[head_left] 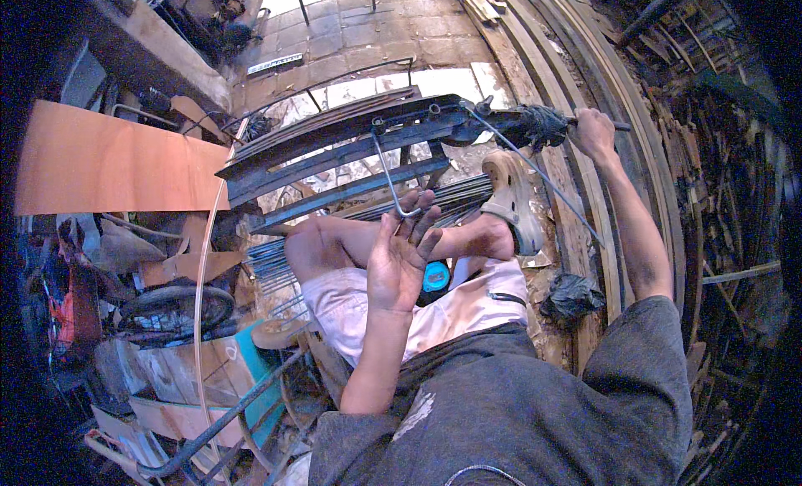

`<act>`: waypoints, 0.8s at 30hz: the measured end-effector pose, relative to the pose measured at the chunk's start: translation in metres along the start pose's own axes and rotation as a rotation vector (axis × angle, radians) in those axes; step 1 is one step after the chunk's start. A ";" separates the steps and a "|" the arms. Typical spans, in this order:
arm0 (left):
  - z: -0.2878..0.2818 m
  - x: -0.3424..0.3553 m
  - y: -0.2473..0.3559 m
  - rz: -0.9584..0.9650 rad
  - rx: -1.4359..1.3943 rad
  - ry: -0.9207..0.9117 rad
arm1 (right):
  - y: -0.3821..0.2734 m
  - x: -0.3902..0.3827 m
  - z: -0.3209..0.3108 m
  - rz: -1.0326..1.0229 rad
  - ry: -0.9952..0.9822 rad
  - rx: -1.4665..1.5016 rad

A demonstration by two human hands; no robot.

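Observation:
My right hand [595,133] is wrapped round the end of a dark metal lever bar [621,127], whose inner part is bound in black plastic [541,125]. The lever joins the right end of a long dark steel bending bench [334,143]. Palm up, my left hand [397,264] has its fingers spread beside the hooked lower end of a thin metal rod [386,173]. This hook seems to touch the fingers; the rod's upper end sits at a peg on the bench. A second, straight thin rod [543,173] slants from the lever's pivot down to the right.
A bundle of thin rods [451,198] lies beneath the bench. Long timber planks [585,35] run along the right. A blue tape measure [435,275] rests by my lap. Leftward are an orange-brown board [125,164], a wheel [184,310] and bent tubing [217,427].

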State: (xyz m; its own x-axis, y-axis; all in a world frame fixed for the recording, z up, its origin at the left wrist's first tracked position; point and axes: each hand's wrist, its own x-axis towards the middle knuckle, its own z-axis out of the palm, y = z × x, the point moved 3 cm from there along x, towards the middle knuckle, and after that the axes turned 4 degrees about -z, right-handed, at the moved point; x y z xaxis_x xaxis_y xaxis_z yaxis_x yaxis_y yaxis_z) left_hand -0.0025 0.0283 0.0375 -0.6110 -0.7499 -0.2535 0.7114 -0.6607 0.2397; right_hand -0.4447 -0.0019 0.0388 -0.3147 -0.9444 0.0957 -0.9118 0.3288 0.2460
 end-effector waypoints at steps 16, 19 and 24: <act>-0.006 -0.007 0.003 -0.033 -0.257 -0.144 | -0.036 -0.072 -0.040 0.099 0.034 0.089; -0.008 -0.006 0.005 -0.042 -0.257 -0.191 | -0.036 -0.082 -0.036 0.117 0.052 0.092; -0.010 -0.008 -0.002 -0.024 -0.238 -0.108 | -0.044 -0.097 -0.042 0.160 0.059 0.123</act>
State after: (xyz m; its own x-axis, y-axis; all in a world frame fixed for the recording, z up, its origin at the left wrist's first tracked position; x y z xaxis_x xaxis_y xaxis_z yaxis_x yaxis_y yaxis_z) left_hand 0.0044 0.0357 0.0299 -0.6529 -0.7421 -0.1518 0.7503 -0.6611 0.0048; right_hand -0.3630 0.0760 0.0591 -0.4453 -0.8769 0.1809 -0.8780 0.4673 0.1035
